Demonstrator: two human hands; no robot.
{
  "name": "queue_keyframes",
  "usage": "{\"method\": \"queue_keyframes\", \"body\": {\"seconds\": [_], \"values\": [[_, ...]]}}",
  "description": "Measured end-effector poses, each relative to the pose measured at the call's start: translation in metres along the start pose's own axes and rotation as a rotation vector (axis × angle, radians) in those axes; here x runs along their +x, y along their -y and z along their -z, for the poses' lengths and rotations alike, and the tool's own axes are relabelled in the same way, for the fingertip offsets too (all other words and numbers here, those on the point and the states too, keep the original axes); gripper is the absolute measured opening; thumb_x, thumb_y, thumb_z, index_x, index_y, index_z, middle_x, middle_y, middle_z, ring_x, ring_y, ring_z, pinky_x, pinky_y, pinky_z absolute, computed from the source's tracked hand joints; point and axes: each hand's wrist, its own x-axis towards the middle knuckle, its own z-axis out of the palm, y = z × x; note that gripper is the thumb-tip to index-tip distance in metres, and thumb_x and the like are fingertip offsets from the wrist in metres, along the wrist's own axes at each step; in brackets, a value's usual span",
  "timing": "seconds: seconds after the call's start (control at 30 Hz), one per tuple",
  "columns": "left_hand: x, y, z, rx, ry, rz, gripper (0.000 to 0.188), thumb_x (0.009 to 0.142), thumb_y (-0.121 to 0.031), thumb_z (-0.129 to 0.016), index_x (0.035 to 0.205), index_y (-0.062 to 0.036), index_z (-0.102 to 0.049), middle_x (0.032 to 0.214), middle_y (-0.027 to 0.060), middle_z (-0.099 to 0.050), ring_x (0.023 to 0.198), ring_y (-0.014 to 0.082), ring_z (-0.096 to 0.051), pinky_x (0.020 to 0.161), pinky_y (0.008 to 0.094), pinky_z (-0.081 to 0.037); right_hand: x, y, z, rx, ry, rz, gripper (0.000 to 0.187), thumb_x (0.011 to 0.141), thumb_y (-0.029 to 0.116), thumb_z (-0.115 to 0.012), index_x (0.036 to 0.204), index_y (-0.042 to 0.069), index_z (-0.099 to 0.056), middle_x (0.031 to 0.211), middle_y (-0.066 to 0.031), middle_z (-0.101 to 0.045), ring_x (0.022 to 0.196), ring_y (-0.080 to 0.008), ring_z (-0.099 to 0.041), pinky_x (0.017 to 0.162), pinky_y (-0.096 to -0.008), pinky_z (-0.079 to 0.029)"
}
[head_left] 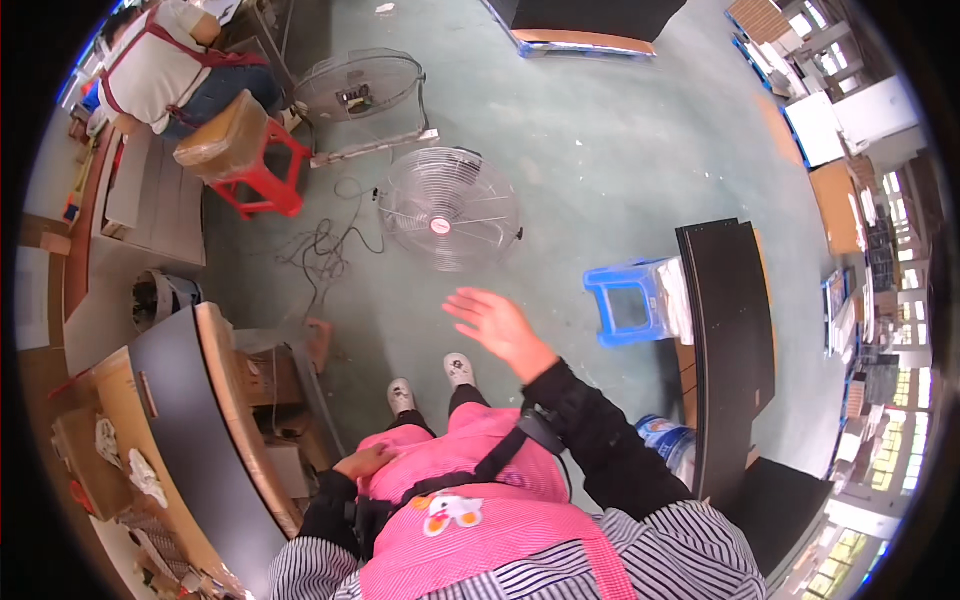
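Standing on a grey-green floor (560,180), one apron wearer is seen from above, with two pale shoes (459,370) below. One pink apron (540,525) is worn, and one white rabbit-like patch (452,513) is shown on it. Two fans are counted: a nearer fan (440,210) and a farther fan (360,90). Two stools are seen, a red stool (282,170) with a wrapped top and a blue stool (600,300). One seated co-worker (160,75) is shown at upper left.

The apron is located to the right of a bench (125,395), just beyond the bench's right edge. Its long axis is run from the chest toward the shoes, with its lower end pointed away from the viewer. The nearer fan's round front is turned upward.

The right hand (492,325) is held out over the floor, short of the nearer fan, with its fingers extended and nothing held. The left hand (365,460) is rested against the apron's left side, fingers partly bent; whether cloth is pinched cannot be told. A dark panel (200,440) is laid along the bench's right edge.
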Motion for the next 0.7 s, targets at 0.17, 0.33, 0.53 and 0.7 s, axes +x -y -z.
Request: {"method": "queue_keyframes", "body": {"seconds": [0.17, 0.33, 0.53, 0.7], "values": [[-0.014, -0.001, -0.060, -0.224, -0.207, 0.228, 0.075, 0.089, -0.053, -0.043, 0.135, 0.0064, -0.036, 0.134, 0.0287, -0.044, 0.125, 0.0382, -0.043, 0.104, 0.0381, -0.034, 0.046, -0.010, -0.076, 0.008, 0.136, -0.135, 0.025, 0.092, 0.022, -0.048, 0.110, 0.008, -0.057, 0.106, -0.0051, -0.063, 0.105, -0.0187, -0.060, 0.090, -0.0359, -0.040], [-0.029, -0.003, -0.107, -0.441, -0.435, 0.248, 0.072, 0.089, -0.051, -0.045, 0.132, 0.0067, -0.040, 0.128, 0.0292, -0.049, 0.121, 0.0388, -0.047, 0.102, 0.0372, -0.036, 0.045, -0.060, -0.142, -0.246, 0.251, -0.216, 0.021, 0.091, 0.020, -0.048, 0.107, 0.008, -0.057, 0.102, -0.0054, -0.064, 0.097, -0.0172, -0.062, 0.084, -0.0319, -0.044], [-0.049, 0.013, -0.120, -0.399, -0.549, 0.225, 0.060, 0.092, -0.047, -0.045, 0.115, 0.0063, -0.058, 0.105, 0.0211, -0.065, 0.096, 0.0357, -0.062, 0.087, 0.0381, -0.047, 0.021, -0.126, -0.202, -0.336, 0.245, -0.371, 0.026, 0.085, 0.004, -0.047, 0.109, 0.008, -0.055, 0.101, -0.0036, -0.063, 0.094, -0.0162, -0.062, 0.081, -0.0322, -0.045], [-0.105, -0.003, -0.073, -0.862, -1.042, 0.130, 0.034, 0.092, -0.030, -0.053, 0.083, 0.0007, -0.063, 0.065, 0.0132, -0.063, 0.066, 0.0158, -0.064, 0.058, 0.0297, -0.047, 0.006, -0.180, -0.230, -0.496, 0.203, -0.379, 0.034, 0.080, -0.001, -0.051, 0.114, 0.005, -0.053, 0.103, -0.0045, -0.058, 0.094, -0.0168, -0.059, 0.084, -0.0331, -0.044]]}}
